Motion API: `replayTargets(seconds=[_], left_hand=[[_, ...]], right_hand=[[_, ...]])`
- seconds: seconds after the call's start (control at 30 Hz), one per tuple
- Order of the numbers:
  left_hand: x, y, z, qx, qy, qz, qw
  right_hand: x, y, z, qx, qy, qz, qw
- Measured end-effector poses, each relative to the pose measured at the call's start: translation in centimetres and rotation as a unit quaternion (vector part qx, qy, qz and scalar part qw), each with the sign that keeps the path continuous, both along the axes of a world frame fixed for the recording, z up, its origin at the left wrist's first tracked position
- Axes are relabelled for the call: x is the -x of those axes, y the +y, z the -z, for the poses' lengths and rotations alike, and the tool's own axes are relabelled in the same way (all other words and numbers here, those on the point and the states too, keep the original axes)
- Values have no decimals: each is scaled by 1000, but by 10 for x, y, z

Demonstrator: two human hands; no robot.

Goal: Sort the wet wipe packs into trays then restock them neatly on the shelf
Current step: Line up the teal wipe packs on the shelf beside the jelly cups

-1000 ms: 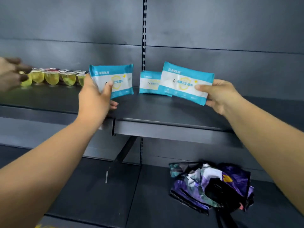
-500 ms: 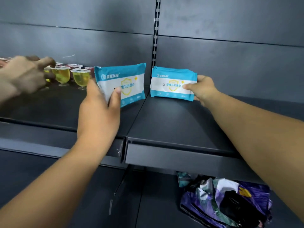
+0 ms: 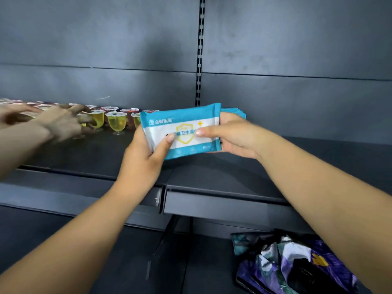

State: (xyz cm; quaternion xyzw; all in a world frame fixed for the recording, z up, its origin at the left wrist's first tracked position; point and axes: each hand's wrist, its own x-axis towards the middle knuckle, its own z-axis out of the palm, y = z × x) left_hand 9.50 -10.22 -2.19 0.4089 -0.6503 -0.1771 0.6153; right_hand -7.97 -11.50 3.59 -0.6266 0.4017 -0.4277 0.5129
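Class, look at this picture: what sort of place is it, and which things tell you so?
Probably a shop aisle: dark metal shelving on a slotted upright, rows of jelly cups, and a wet wipe pack held at the shelf.

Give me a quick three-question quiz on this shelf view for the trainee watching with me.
1. True or false: both of the wearer's hands, left hand and right hand, hold the front wet wipe pack.
2. What stands on the shelf to the left of the pack?
A. jelly cups
B. glass bottles
C. folded towels
3. Fill in: on the lower shelf at the right lies a crumpled ____.

Key
1. True; a thumb from each hand presses its front, and more packs show just behind it.
2. A; another person's hand reaches among them.
3. Bag, purple-patterned.
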Motion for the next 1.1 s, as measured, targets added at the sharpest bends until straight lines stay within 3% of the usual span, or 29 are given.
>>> replayTargets(seconds=[0.07,0.2,0.3,0.37,0.53,0.67,0.83,1.1], left_hand=[[5,4,-5,-3,-33,-12,999],[30,20,-10,64,-113,-62,990],[49,31,3,64,-296,-54,952],[53,32,6,46,-360,-72,929],[53,25,10,118,-339,-87,929],[55,23,10,52,-357,-77,929],[57,22,14,71,-351,-81,930],[55,20,10,61,-346,-65,934]], right_hand=[[8,5,0,17,11,5,1000],[40,0,-8,55,-64,174,981],[58,-18,-5,26,-66,248,966],[58,-31,2,6,-19,279,960],[48,-62,20,30,68,350,934],[57,-78,30,75,154,394,903],[59,-86,30,110,280,419,857],[61,-83,33,74,288,423,856]])
